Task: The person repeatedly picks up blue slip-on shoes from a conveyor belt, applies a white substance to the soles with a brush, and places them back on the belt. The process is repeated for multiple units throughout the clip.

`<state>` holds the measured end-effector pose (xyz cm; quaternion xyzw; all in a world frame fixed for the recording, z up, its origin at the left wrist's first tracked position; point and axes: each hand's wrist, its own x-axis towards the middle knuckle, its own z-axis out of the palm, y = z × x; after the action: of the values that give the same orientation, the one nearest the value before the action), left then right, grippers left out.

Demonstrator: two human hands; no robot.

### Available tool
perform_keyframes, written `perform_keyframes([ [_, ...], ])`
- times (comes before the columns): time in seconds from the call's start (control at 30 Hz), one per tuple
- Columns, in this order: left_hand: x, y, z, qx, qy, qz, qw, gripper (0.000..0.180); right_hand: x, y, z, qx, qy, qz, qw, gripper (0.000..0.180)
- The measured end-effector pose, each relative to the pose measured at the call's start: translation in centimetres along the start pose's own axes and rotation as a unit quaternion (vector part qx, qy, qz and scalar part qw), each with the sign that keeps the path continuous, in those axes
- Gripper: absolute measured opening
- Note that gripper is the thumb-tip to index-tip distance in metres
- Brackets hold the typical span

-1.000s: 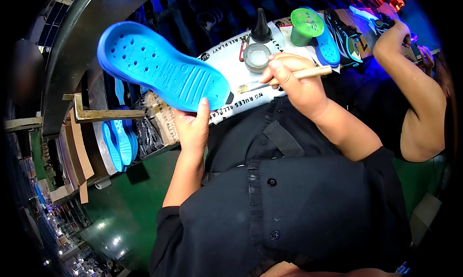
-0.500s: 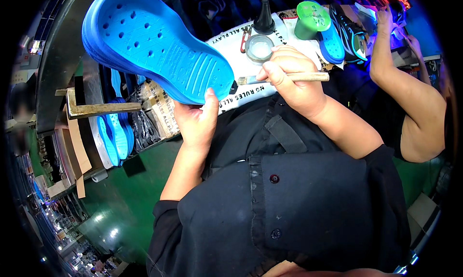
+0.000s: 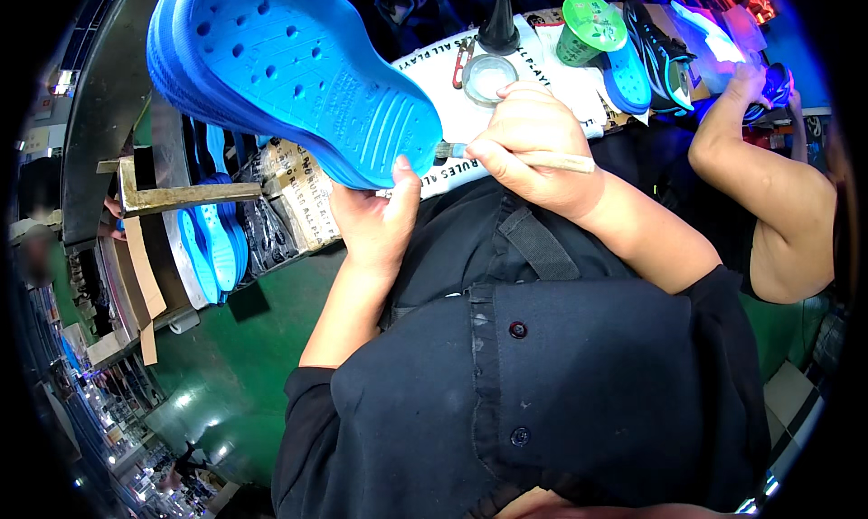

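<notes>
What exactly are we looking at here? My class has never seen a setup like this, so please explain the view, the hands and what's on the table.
There is no robot: a person works with two bare hands. The view comes from a wide fisheye camera worn on the person's head, looking down, so straight edges bend near the rim.

The left hand holds a blue shoe sole. The right hand holds a brush, its bristles at the sole's nearer end; whether they touch is hard to tell.

On the white sheet are a round dish, a black cone-topped container and a slim red tool. Further right are a green-topped cup, another blue sole and a dark shoe.
</notes>
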<state>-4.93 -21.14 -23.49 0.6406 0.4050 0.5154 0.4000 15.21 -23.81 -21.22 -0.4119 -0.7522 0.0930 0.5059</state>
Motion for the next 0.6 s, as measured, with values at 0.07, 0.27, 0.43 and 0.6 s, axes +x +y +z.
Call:
perform_keyframes([
  [0.07, 0.0, -0.1, 0.0, 0.008, 0.004, 0.024, 1.0, 0.033, -0.2, 0.0, -0.1, -0.014, -0.016, 0.004, 1.0, 0.013],
  [0.27, 0.4, -0.2, 0.2, 0.01, 0.006, 0.07, 0.997, 0.032, -0.1, -0.4, -0.1, 0.013, -0.005, 0.04, 0.999, 0.017],
  [0.43, 0.4, -0.5, 0.1, 0.01, 0.022, 0.091, 0.996, 0.029, -0.4, -0.2, -0.2, 0.011, -0.023, 0.016, 1.0, 0.016],
  [0.6, 0.5, -1.1, 0.1, 0.016, 0.042, 0.112, 0.993, 0.025, -0.3, 0.4, 0.0, 0.033, 0.031, 0.002, 0.999, 0.015],
])
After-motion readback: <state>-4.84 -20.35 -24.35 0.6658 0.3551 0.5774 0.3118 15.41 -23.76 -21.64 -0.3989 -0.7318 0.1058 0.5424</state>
